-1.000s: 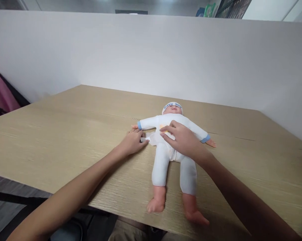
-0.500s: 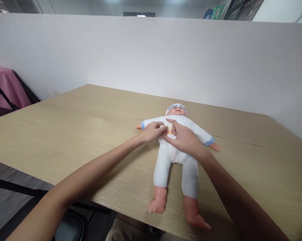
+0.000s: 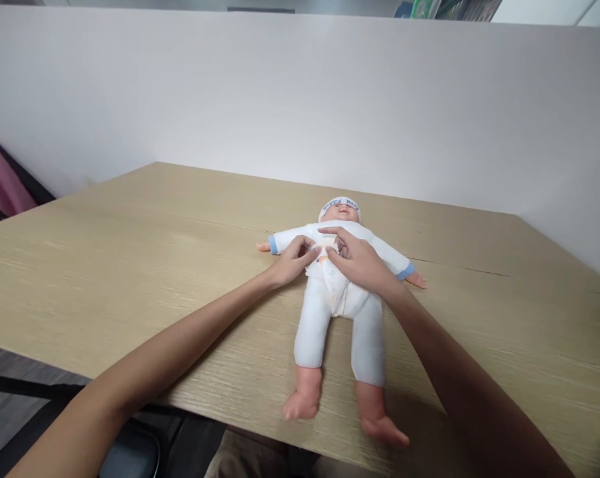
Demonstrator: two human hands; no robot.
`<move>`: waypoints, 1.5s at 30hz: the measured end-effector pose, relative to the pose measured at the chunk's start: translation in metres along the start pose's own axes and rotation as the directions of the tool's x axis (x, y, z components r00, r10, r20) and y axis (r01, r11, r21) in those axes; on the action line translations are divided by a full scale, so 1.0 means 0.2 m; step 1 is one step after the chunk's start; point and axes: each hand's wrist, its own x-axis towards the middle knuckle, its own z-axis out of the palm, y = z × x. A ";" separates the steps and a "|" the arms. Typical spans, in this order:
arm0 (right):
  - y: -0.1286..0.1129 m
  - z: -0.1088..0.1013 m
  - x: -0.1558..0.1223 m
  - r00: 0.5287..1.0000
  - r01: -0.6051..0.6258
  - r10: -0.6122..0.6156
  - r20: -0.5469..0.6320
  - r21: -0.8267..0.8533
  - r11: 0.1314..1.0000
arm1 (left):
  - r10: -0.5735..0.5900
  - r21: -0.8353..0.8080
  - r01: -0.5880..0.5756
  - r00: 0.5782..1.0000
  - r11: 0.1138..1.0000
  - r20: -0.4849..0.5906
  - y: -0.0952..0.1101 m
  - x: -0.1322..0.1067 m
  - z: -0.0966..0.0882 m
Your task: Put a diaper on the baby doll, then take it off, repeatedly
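A baby doll point(image 3: 367, 342) in a white suit with blue cuffs lies on its back, feet toward me, arms spread. Its white cap carries blue lettering. Round its hips is a white diaper point(image 3: 336, 289) with a small orange print at the front. My left hand point(image 3: 293, 260) pinches the diaper's top edge on the left, thumb against fingers. My right hand point(image 3: 358, 260) grips the same upper edge just to the right, its index finger stretched over the doll's chest. The fingertips partly cover the diaper's waist.
The doll lies on a light wooden table point(image 3: 131, 265) with a seam across it. A white partition point(image 3: 280, 93) stands behind. At the far left hangs pink cloth point(image 3: 4, 176). Below the front edge is a dark chair point(image 3: 133, 455).
My hands have drawn slightly apart, and my right thumb has moved up to the diaper's top edge. More of the diaper's front shows. The whole view has shifted slightly.
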 end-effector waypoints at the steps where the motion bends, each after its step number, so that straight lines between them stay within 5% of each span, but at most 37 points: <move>1: 0.00 0.01 0.00 1.000 -0.001 0.001 0.000 -0.002 1.000 | -0.003 -0.009 0.003 1.000 1.000 0.014 0.00 0.00 0.00; 9: 0.03 0.05 0.02 0.973 -0.010 0.022 -0.231 0.051 0.999 | -0.012 0.022 0.013 0.999 1.000 -0.051 0.01 0.02 0.01; 12: -0.02 0.03 -0.07 0.949 0.025 0.000 -0.316 0.073 0.997 | 0.047 0.114 -0.023 0.975 0.993 -0.216 0.11 -0.08 0.03; 14: -0.08 0.00 -0.20 0.952 0.064 -0.031 -0.303 0.101 0.993 | 0.170 0.220 -0.120 0.959 0.968 -0.227 0.21 -0.20 0.05; 17: -0.15 -0.02 -0.46 0.988 0.108 -0.089 -0.126 0.156 0.982 | 0.285 0.337 -0.321 0.946 0.885 0.152 0.35 -0.41 0.08; 19: -0.14 -0.03 -0.62 0.994 0.085 -0.095 0.045 0.179 0.980 | 0.206 0.436 -0.407 0.875 0.803 0.437 0.41 -0.51 0.09; 21: -0.09 -0.03 -0.73 0.986 0.072 -0.092 0.142 0.135 0.988 | 0.093 0.570 -0.447 0.835 0.690 0.542 0.41 -0.57 0.11; 23: -0.02 -0.02 -0.77 0.988 0.069 -0.074 0.134 0.043 0.997 | 0.044 0.667 -0.417 0.865 0.617 0.500 0.38 -0.59 0.11; 29: 0.11 0.03 -0.67 0.999 -0.034 0.033 -0.010 -0.165 0.986 | 0.045 0.732 -0.213 0.969 0.647 0.243 0.29 -0.48 0.14; 35: 0.06 0.14 -0.63 0.996 -0.022 -0.010 -0.092 -0.336 0.941 | 0.034 0.784 -0.217 0.970 0.581 0.243 0.24 -0.40 0.17; 45: 0.05 0.14 -0.68 0.990 0.014 -0.047 -0.134 -0.237 0.971 | 0.237 0.605 -0.308 0.951 0.734 0.197 0.21 -0.44 0.14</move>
